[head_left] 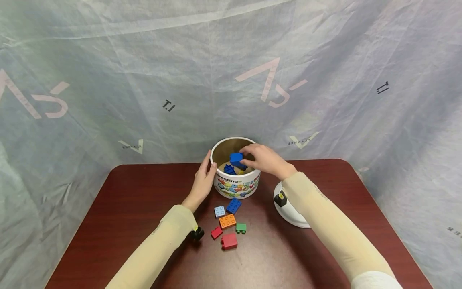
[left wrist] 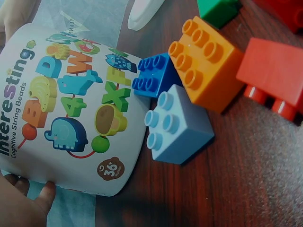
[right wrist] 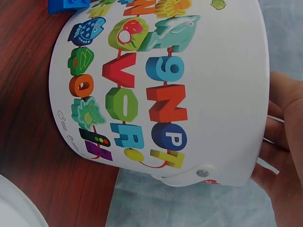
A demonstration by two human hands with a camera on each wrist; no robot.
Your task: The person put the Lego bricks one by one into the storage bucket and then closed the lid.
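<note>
A white round bucket [head_left: 236, 186] printed with colourful letters and animals stands at the table's far side, its top uncovered. My left hand [head_left: 202, 182] holds its left side, thumb at the rim and fingers along the outer wall. Over the opening my right hand [head_left: 265, 158] pinches a blue toy brick [head_left: 236, 157] between thumb and fingers. Below that brick, more blue bricks [head_left: 229, 169] and a bit of yellow lie inside the bucket. In the right wrist view the bucket wall [right wrist: 222, 94] hides the right fingertips.
In front of the bucket lie a blue brick [head_left: 234, 205], a light blue brick [head_left: 219, 211], an orange brick [head_left: 227, 221], a green brick [head_left: 241, 228], and two red bricks, one small [head_left: 216, 232] and one larger [head_left: 229, 241]. A white lid [head_left: 294, 214] rests under the right forearm.
</note>
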